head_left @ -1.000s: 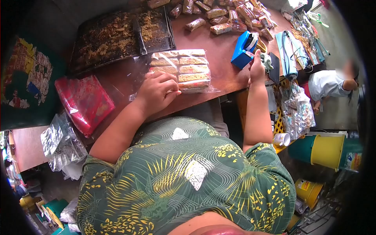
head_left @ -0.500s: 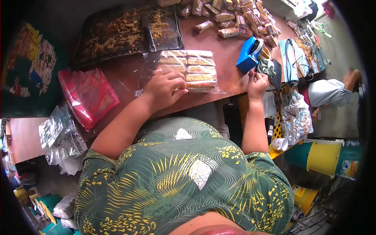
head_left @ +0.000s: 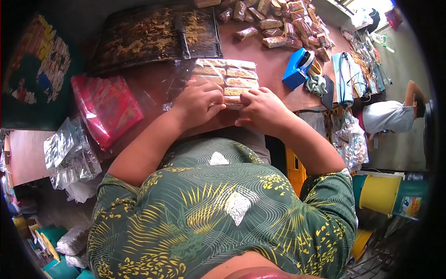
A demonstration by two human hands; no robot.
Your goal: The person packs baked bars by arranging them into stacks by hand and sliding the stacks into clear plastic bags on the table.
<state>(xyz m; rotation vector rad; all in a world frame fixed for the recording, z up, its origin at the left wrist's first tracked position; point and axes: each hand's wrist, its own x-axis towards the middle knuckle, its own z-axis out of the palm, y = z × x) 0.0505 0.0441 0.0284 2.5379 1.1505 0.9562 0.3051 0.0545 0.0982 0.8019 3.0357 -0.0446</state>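
As L hand (head_left: pixel 197 104) clamps the near-left corner of a clear-wrapped pack (head_left: pixel 241 74) by the table's (head_left: pixel 274 69) front edge, apparently steadying it, R hand (head_left: pixel 267 109) meets the near-right corner, grip unclear.

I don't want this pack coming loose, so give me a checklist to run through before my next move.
1. Left hand on the pack: ok, at its near left part.
2. Right hand on the pack: ok, at its near right corner.
3. Bars lined up inside: ok, in two side-by-side stacks as far as they show.
4. Clear film snug all round: not ok, some spreads loosely past the pack's left side.
5. Tape in the right hand's grip: cannot tell, the fingers hide it.
6. Blue tape dispenser apart from both hands: ok, right of the pack.
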